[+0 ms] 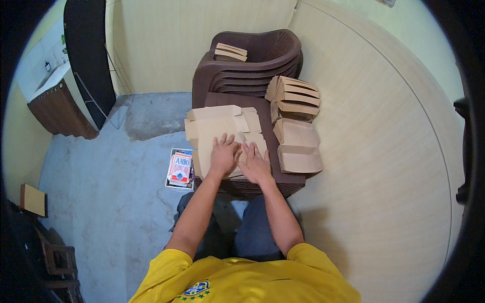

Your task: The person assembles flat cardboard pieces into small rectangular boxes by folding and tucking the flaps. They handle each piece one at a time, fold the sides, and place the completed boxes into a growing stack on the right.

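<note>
Flat cut-out cardboard box blanks [214,121] lie in a loose pile on a brown plastic surface [270,134] in front of me. My left hand [224,156] rests palm down on the top blank, fingers stretched forward. Close beside it on the right, my right hand [256,164] presses flat on the same cardboard, its fingers spread. Neither hand grips anything. The thumbs come close together over the middle of the blank, and the hands cover part of its near right area.
Folded cardboard boxes [298,95] and an open cardboard tray [300,159] stand at the right edge. Behind are stacked brown plastic chairs [252,76] with cardboard pieces [231,52] on the seat. A small carton of packets [180,169] sits left; a wall [384,151] bounds the right.
</note>
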A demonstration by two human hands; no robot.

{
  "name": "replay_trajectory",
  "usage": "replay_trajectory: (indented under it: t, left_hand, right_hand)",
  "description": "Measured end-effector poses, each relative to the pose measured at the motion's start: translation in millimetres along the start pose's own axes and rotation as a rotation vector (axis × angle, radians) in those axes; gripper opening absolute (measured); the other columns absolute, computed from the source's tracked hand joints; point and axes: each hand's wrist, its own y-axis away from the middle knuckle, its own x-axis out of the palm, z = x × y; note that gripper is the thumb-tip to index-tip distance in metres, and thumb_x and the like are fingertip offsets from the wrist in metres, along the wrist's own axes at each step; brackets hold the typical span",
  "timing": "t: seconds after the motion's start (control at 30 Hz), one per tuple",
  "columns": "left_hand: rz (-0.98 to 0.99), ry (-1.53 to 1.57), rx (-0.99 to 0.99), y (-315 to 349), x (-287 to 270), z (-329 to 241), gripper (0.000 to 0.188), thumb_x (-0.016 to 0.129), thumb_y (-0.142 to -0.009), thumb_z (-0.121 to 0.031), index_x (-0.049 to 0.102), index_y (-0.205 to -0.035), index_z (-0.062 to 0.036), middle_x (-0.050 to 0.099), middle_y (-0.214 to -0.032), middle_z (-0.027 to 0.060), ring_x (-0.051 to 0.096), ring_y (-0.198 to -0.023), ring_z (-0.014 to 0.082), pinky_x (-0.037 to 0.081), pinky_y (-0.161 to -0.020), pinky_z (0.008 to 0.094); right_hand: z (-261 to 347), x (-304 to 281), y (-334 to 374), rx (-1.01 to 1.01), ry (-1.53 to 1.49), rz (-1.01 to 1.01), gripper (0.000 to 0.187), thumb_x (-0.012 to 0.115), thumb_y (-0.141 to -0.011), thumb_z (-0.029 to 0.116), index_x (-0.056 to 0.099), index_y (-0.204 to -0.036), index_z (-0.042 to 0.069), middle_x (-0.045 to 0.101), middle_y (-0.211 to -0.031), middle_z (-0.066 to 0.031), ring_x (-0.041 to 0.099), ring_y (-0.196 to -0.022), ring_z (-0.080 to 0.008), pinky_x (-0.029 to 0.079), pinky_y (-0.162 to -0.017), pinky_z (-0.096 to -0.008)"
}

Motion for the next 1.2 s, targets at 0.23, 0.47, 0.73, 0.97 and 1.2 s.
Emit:
replay_trajectory:
  t: [0.23, 0.47, 0.73, 0.97, 1.2]
  left_hand:
    - [-0.038, -0.015, -0.008, 3, -1, -3, 0.033, 0.060, -0.106, -0.034, 0.076, -0.131, -0.0180, 0.056, -0.161, 0.0134, 0.041, -0.157, 0.0376, 0.021, -0.130, 0.0657]
    - [-0.069, 0.024, -0.018, 2, 2, -3, 0.042, 0.057, -0.107, -0.033, 0.064, -0.144, -0.0159, 0.055, -0.161, 0.0148, 0.040, -0.157, 0.0398, 0.020, -0.130, 0.0672]
    - [0.023, 0.007, -0.015, 8, -10, -3, 0.074, 0.071, -0.090, -0.053, 0.059, -0.149, -0.0099, 0.048, -0.166, 0.0176, 0.033, -0.161, 0.0389, 0.014, -0.133, 0.0647]
    - [-0.018, -0.004, -0.008, 5, -3, -4, 0.057, 0.068, -0.093, -0.046, 0.067, -0.137, -0.0111, 0.051, -0.162, 0.0178, 0.033, -0.161, 0.0381, 0.015, -0.132, 0.0652]
    - [-0.002, 0.179, 0.332, 10, -13, 2, 0.035, 0.073, -0.084, -0.032, 0.073, -0.113, -0.0140, 0.065, -0.142, 0.0120, 0.052, -0.143, 0.0369, 0.030, -0.128, 0.0619]
  right_hand:
    - [-33, 9, 69, -0.029, -0.578, -0.206, 0.073, 0.070, -0.094, 0.015, 0.039, -0.158, 0.001, 0.051, -0.159, -0.0249, 0.055, -0.144, -0.0394, 0.043, -0.120, -0.0491]
    - [-35, 23, 67, 0.236, -0.408, -0.501, 0.034, 0.071, -0.093, 0.011, 0.071, -0.126, 0.001, 0.075, -0.091, -0.0122, 0.074, -0.083, -0.0268, 0.059, -0.080, -0.0422]
    - [-14, 42, 41, 0.219, -0.738, -0.606, 0.041, 0.079, -0.086, 0.006, 0.071, -0.125, 0.001, 0.078, -0.099, -0.0148, 0.076, -0.085, -0.0319, 0.061, -0.083, -0.0437]
    - [11, 66, 71, -0.073, -0.421, -0.838, 0.049, 0.076, -0.086, 0.005, 0.064, -0.133, 0.001, 0.075, -0.118, -0.0190, 0.075, -0.104, -0.0343, 0.060, -0.093, -0.0459]
    - [3, 66, 66, 0.158, -0.925, -0.896, 0.047, 0.071, -0.088, -0.001, 0.061, -0.134, 0.000, 0.075, -0.120, -0.0187, 0.077, -0.096, -0.0269, 0.061, -0.086, -0.0384]
